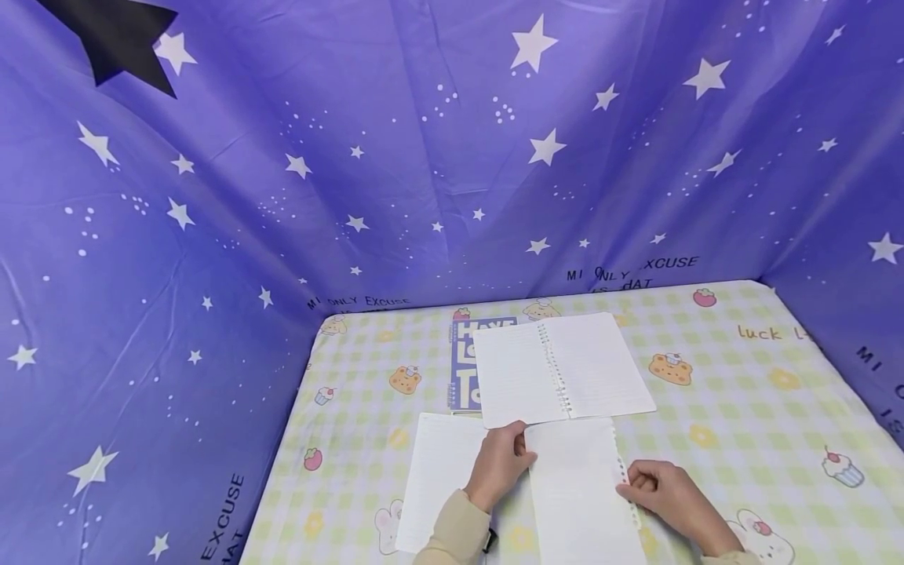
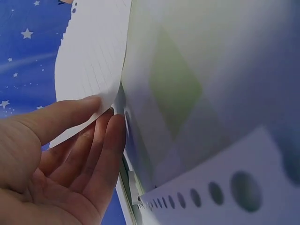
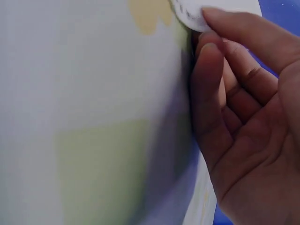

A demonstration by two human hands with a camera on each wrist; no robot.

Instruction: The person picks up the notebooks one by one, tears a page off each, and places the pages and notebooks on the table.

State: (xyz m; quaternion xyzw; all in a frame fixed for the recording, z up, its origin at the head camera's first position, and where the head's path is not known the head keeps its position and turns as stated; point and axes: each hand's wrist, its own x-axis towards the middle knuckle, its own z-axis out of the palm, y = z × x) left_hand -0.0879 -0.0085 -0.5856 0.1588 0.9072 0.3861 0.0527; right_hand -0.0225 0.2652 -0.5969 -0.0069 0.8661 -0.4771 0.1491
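Observation:
A loose lined sheet of paper [image 1: 575,486] with a row of punched holes along its right edge lies between my hands in the head view. My left hand [image 1: 500,463] pinches its upper left edge. In the left wrist view, the thumb lies over the paper [image 2: 96,51] and the fingers are behind it. My right hand [image 1: 667,494] pinches the holed right edge; the right wrist view shows thumb and fingertips at the paper's rim [image 3: 191,14]. Beyond the sheet lies an open ring-bound notebook [image 1: 600,369] with blank lined pages.
Under the open notebook's left side is a purple cover [image 1: 464,377] with large white letters. Another lined page [image 1: 438,479] lies left of my left hand, with a small black object [image 1: 490,540] by the sleeve. A checked cloth covers the table [image 1: 741,424]; a purple starry curtain [image 1: 424,157] surrounds it.

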